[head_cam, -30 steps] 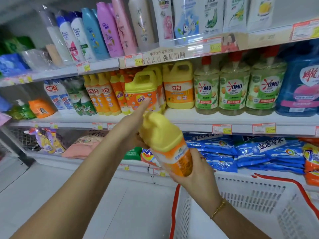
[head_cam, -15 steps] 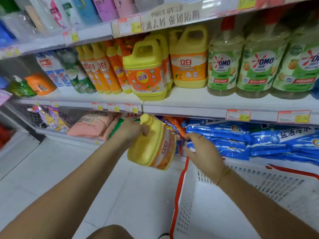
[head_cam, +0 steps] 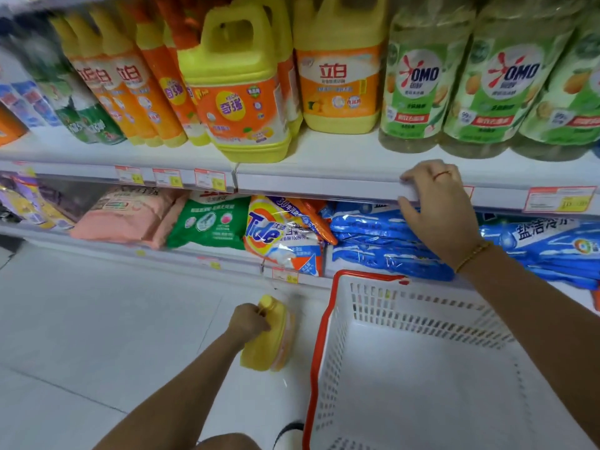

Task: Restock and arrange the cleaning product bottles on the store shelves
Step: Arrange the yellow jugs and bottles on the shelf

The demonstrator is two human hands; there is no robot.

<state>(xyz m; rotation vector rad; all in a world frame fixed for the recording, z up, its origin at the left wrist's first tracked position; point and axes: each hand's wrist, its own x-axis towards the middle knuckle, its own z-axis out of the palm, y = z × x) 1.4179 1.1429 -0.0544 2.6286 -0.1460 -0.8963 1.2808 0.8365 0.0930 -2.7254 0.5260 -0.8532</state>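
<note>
My left hand (head_cam: 248, 321) grips the handle of a yellow detergent jug (head_cam: 271, 339) with an orange label, low over the white floor just left of the basket. My right hand (head_cam: 438, 209) holds the front edge of the middle shelf (head_cam: 324, 185), fingers curled over its lip. On that shelf stand a yellow jug with an orange label (head_cam: 240, 89), a second yellow jug (head_cam: 339, 69) behind to its right, slim orange bottles (head_cam: 130, 92) and green OMO bottles (head_cam: 418, 82).
A white basket with a red rim (head_cam: 324, 336) stands on the floor at lower right; nothing shows inside it. The bottom shelf holds a Tide bag (head_cam: 279, 235), a green bag (head_cam: 211, 222), pink packs (head_cam: 126, 216) and blue bags (head_cam: 373, 241). White floor tiles spread to the left.
My left hand has lowered the yellow jug from chest height down beside the basket. My right hand let go of the jug and moved up onto the shelf edge. The view dropped lower.
</note>
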